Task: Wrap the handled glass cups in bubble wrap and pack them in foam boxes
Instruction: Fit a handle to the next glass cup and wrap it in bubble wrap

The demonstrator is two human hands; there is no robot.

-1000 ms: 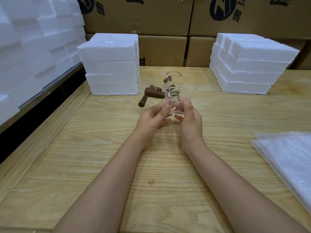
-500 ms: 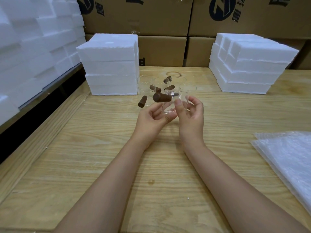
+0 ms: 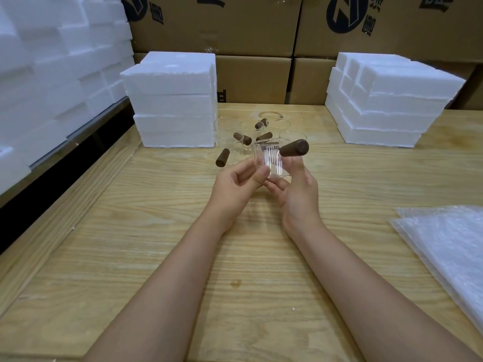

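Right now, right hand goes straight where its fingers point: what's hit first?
Past the cup it holds, the right hand would likely meet the other cups standing on the table; depth is unclear.

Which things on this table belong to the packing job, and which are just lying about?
Job: held glass cup, waiting cups, bubble wrap, left foam box stack, right foam box stack.
Lying about: cardboard cartons, far-left foam pile.
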